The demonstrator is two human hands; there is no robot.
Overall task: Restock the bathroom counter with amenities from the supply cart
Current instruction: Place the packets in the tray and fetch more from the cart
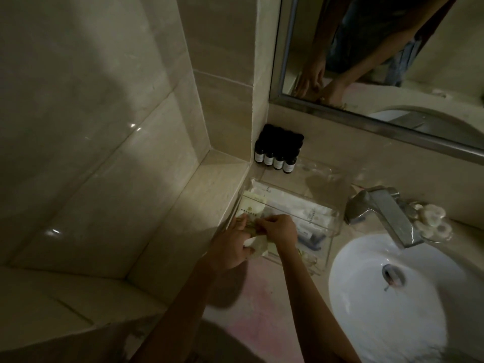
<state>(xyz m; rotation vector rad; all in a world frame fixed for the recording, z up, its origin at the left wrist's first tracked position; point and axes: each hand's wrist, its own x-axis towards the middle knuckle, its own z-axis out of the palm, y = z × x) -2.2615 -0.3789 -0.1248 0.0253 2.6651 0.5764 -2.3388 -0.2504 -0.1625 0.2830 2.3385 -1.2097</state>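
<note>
At counter's back-left corner: clear tray (337,221) part-filled, bottles (277,156) lined up. Left hand (233,248) gripped pale packets (259,244), right hand (280,231) pinched one; placing apparently unfinished.

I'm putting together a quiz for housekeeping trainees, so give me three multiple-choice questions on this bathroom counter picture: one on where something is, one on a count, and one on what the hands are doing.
1. Where do the dark bottles stand? A) in the sink B) in the counter corner behind the clear tray C) on the faucet
2. How many front-row bottles show a pale label? A) two B) four C) six
3. What are the left hand and right hand doing? A) turning the faucet B) lying flat on the counter C) holding pale packets at the tray's near left corner
Answers: 1 B, they stand against the wall below the mirror's left end; 2 B, four labels face the camera; 3 C, both hands grip the packets.
</note>
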